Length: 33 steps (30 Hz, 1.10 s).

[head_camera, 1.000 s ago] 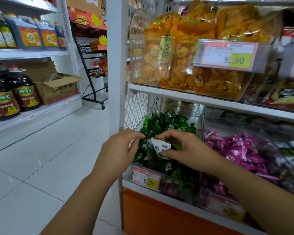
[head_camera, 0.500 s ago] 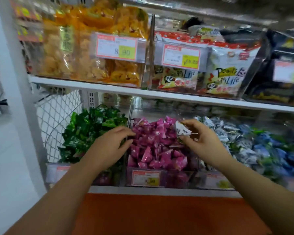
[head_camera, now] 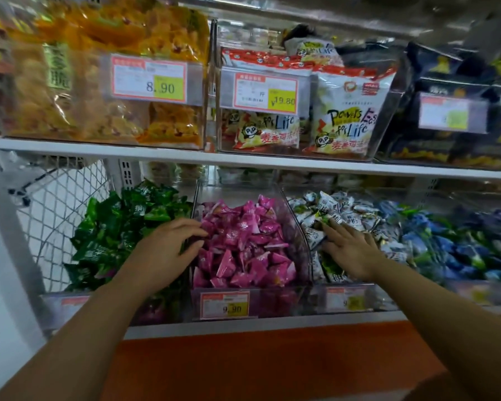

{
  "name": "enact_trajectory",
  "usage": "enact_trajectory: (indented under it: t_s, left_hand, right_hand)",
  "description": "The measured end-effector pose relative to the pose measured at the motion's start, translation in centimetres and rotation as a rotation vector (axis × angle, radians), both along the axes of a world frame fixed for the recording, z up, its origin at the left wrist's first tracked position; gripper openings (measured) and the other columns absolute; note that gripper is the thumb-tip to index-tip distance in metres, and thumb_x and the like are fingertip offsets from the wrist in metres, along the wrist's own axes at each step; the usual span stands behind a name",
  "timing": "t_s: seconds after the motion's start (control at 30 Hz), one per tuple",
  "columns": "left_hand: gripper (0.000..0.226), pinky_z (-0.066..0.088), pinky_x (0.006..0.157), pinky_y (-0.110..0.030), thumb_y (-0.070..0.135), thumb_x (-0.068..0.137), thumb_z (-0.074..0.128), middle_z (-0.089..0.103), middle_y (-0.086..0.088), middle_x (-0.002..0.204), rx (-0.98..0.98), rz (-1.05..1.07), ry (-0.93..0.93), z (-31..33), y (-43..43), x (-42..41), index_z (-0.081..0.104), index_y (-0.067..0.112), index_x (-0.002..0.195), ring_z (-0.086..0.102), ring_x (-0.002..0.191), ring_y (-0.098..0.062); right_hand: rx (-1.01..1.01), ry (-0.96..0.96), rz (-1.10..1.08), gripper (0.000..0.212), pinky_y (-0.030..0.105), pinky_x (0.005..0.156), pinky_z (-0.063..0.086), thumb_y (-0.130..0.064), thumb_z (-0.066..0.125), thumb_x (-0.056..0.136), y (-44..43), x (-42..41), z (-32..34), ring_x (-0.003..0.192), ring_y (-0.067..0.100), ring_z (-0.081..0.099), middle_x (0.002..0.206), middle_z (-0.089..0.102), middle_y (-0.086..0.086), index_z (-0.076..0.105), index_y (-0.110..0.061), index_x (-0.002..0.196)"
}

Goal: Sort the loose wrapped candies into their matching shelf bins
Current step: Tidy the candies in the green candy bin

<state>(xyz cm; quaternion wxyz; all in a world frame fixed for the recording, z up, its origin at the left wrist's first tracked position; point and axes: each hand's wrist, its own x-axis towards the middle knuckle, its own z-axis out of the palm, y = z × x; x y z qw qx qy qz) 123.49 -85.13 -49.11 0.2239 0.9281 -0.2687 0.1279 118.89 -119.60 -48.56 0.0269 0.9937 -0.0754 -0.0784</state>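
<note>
Head view, left to right. A wire mesh panel (head_camera: 61, 204) closes the left end of the lower shelf (head_camera: 243, 325). On that shelf I count four heaps of wrapped candy in clear bins: green candies (head_camera: 113, 227), pink candies (head_camera: 243, 241), white candies (head_camera: 330, 209) and blue candies (head_camera: 446, 241); the blue heap is blurred.

My left grip (head_camera: 168, 250) reaches over the green heap. Its fingers are apart and loosely bent, the tips touch the near edge of the pink heap, and it holds nothing I can see. My forearm hides part of the green bin's front. My right grip (head_camera: 350, 250) lies flat on the white candies, fingers straight and spread, clamped on nothing. A clear divider (head_camera: 298, 227) stands between the two grips.

Of the lower tags I can read one: the pink bin's price tag (head_camera: 224, 304) says 9.90.

The upper shelf (head_camera: 156, 156) carries three bins. The yellow snack bags (head_camera: 99, 117) have a tag (head_camera: 149, 78) reading 8.90. Two panda packets (head_camera: 342, 123) in front are printed "Powers" and "for Life", and their label (head_camera: 265, 94) reads 19.80. The dark packets (head_camera: 446, 146) sit behind a tag too blurred to read. An orange panel (head_camera: 243, 366) runs below the lower shelf.
</note>
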Motion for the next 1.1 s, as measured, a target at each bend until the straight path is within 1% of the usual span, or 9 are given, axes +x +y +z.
enact_trajectory:
  t_s: [0.1,0.2,0.3,0.43,0.57,0.73,0.9,1.0,1.1]
  left_hand:
    - [0.031,0.034,0.099,-0.023,0.033,0.096,0.048,0.042,0.014,0.141,0.004,-0.004,0.018,0.2,0.1,-0.6,0.058,0.028,0.125,0.042,0.125,-0.006]
    - [0.031,0.035,0.1,-0.024,0.033,0.096,0.048,0.042,0.015,0.14,-0.015,-0.013,0.029,0.5,0.5,-1.2,0.058,0.028,0.125,0.042,0.123,-0.005]
    - [0.03,0.035,0.093,-0.019,0.031,0.096,0.049,0.045,0.016,0.132,-0.042,0.013,0.006,0.8,2.1,-1.5,0.059,0.028,0.124,0.044,0.113,-0.001]
    - [0.024,0.037,0.08,-0.015,0.027,0.095,0.051,0.052,0.017,0.115,-0.105,0.081,-0.025,0.8,6.5,-2.4,0.063,0.028,0.116,0.051,0.1,-0.001]
    - [0.022,0.036,0.074,-0.004,0.02,0.094,0.055,0.059,0.013,0.109,-0.197,0.214,-0.016,0.4,12.0,-3.6,0.067,0.024,0.112,0.053,0.094,-0.004]
    - [0.021,0.039,0.073,-0.003,0.013,0.092,0.057,0.062,0.011,0.102,-0.337,0.357,-0.008,0.1,16.3,-5.0,0.069,0.025,0.105,0.059,0.087,-0.008]
    - [0.02,0.038,0.07,0.001,0.015,0.093,0.057,0.064,0.018,0.099,-0.41,0.405,0.02,0.2,17.7,-5.0,0.068,0.031,0.1,0.057,0.083,0.01]
    - [0.019,0.044,0.077,-0.011,0.019,0.093,0.057,0.066,0.018,0.097,-0.404,0.425,0.05,0.1,17.8,-4.7,0.068,0.032,0.102,0.06,0.086,0.004]
    - [0.018,0.044,0.076,-0.009,0.021,0.093,0.058,0.067,0.018,0.094,-0.396,0.436,0.042,0.1,17.6,-4.5,0.069,0.03,0.103,0.061,0.085,0.002]
  right_hand:
    - [0.072,-0.002,-0.066,0.053,0.058,0.114,-0.001,-0.045,0.017,0.102,0.6,-0.4,1.2,0.147,0.023,-0.008,0.16,-0.01,-0.003,0.01,-0.028,0.152]
    - [0.117,-0.176,-0.033,0.052,0.056,0.115,0.0,-0.041,0.023,0.102,2.4,-1.3,2.7,0.147,0.022,0.001,0.16,0.005,-0.004,0.016,-0.027,0.151]
    - [0.162,-0.372,0.106,0.043,0.048,0.113,0.019,-0.032,0.036,0.1,5.7,-1.6,4.3,0.137,0.024,0.03,0.149,0.038,0.0,0.039,-0.027,0.142]
    - [0.303,-0.405,0.374,0.03,0.029,0.08,0.046,-0.021,0.05,0.095,12.7,-1.2,5.5,0.093,0.019,0.059,0.116,0.066,0.002,0.063,-0.022,0.122]
    - [0.427,-0.335,0.576,0.028,0.02,0.076,0.045,-0.021,0.053,0.095,19.8,-0.4,5.2,0.085,0.005,0.056,0.117,0.066,-0.003,0.064,-0.022,0.121]
    - [0.478,-0.194,0.751,0.029,0.023,0.093,0.048,-0.023,0.051,0.098,26.0,1.5,4.3,0.102,0.008,0.058,0.127,0.06,-0.005,0.059,-0.022,0.126]
    - [0.51,-0.035,0.812,0.031,0.016,0.093,0.044,-0.017,0.052,0.097,29.5,4.6,3.4,0.111,0.009,0.057,0.127,0.061,-0.003,0.059,-0.021,0.127]
    - [0.447,0.01,0.876,0.032,0.016,0.09,0.04,-0.018,0.054,0.096,31.1,6.3,2.5,0.116,0.01,0.052,0.128,0.06,-0.002,0.059,-0.022,0.127]
    - [0.209,-0.069,0.976,0.033,0.031,0.103,0.031,-0.034,0.059,0.092,32.3,8.1,1.1,0.127,0.014,0.038,0.127,0.06,-0.007,0.06,-0.03,0.125]
